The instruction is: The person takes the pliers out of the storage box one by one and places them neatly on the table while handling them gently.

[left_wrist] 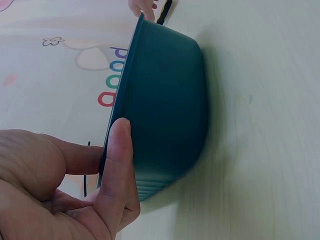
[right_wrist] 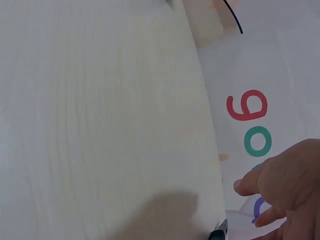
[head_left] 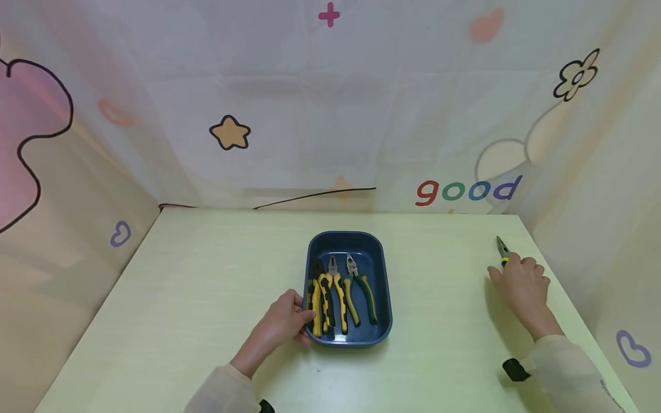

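My left hand (head_left: 286, 316) pinches the left rim of a dark blue tray (head_left: 351, 342), thumb inside and fingers outside. In the left wrist view the outer wall of the tray (left_wrist: 165, 95) stands on the table. Inside lie several pliers: yellow-and-black-handled pliers (head_left: 338, 292) toward the left, and green-and-yellow-handled pliers (head_left: 353, 281) toward the right. At the far right, my right hand (head_left: 524, 287) hovers over long-nosed pliers (head_left: 502, 248), its thumb spread from the fingers. Their handles are mostly hidden under the hand in the head view. The right wrist view shows only their tip (right_wrist: 223, 227).
A pale table (head_left: 206, 275) carries the tray near its middle. Behind it and at both sides hangs a printed curtain (head_left: 330, 115) with coloured letters, meeting the table's back edge. The long-nosed pliers lie close to the table's right edge.
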Available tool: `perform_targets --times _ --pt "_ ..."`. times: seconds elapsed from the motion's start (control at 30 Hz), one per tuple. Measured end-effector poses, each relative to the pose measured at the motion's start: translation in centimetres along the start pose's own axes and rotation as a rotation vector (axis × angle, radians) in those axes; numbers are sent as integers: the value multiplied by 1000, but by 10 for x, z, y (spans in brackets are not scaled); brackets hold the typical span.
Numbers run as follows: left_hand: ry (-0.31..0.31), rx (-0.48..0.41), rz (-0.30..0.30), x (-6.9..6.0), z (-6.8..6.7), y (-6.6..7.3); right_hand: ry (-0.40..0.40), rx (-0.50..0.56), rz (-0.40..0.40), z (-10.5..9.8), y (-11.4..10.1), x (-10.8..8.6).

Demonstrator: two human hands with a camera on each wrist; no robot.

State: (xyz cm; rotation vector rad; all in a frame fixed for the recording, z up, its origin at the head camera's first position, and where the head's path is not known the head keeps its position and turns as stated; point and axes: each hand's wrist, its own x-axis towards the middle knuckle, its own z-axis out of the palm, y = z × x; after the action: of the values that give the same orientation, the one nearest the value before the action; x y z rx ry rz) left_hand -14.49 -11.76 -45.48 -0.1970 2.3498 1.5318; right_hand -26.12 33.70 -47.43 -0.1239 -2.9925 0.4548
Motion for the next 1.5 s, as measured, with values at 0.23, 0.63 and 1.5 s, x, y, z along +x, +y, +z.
perform_targets --times 0.23,0.63,1.5 --pt "-18 -16 1 1 -2 1 -39 -5 -72 -17 -21 -7" --pt "-15 17 -19 0 -2 3 -100 32 -158 -50 -69 -26" --pt "-50 108 -75 5 -7 17 -135 -32 -332 -79 -155 -61"
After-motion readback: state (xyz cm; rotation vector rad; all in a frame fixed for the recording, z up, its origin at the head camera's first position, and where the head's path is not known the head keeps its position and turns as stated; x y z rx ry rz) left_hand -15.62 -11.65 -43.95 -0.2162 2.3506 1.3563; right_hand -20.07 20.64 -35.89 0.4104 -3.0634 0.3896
